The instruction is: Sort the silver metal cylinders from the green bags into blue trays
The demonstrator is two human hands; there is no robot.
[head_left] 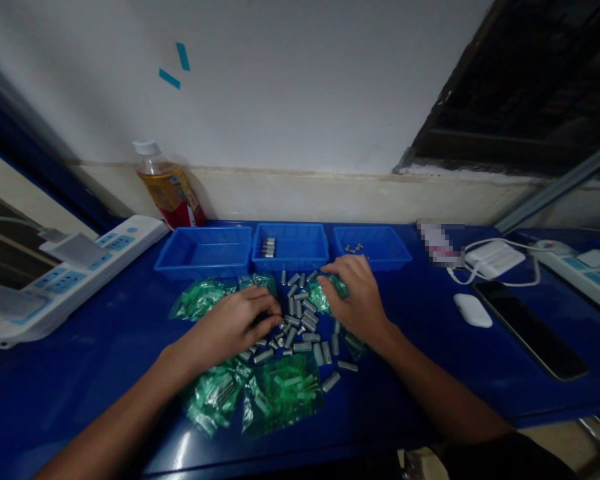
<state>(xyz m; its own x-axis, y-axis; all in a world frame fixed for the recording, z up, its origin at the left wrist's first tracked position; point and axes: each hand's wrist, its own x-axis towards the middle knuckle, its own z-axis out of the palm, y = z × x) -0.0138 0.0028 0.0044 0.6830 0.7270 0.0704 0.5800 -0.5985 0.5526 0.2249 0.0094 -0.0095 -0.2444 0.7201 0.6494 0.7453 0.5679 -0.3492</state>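
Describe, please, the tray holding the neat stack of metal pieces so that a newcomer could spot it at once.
On the blue table, three shallow blue trays stand in a row near the wall. It is the middle tray. It alone holds a small tidy stack of metal pieces at its rear left; the right tray has only a few scattered bits.

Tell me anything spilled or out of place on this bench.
Small metal pieces lie loose in a heap on the table between the left hand and right hand, among crumpled green bags. Nothing looks damaged.
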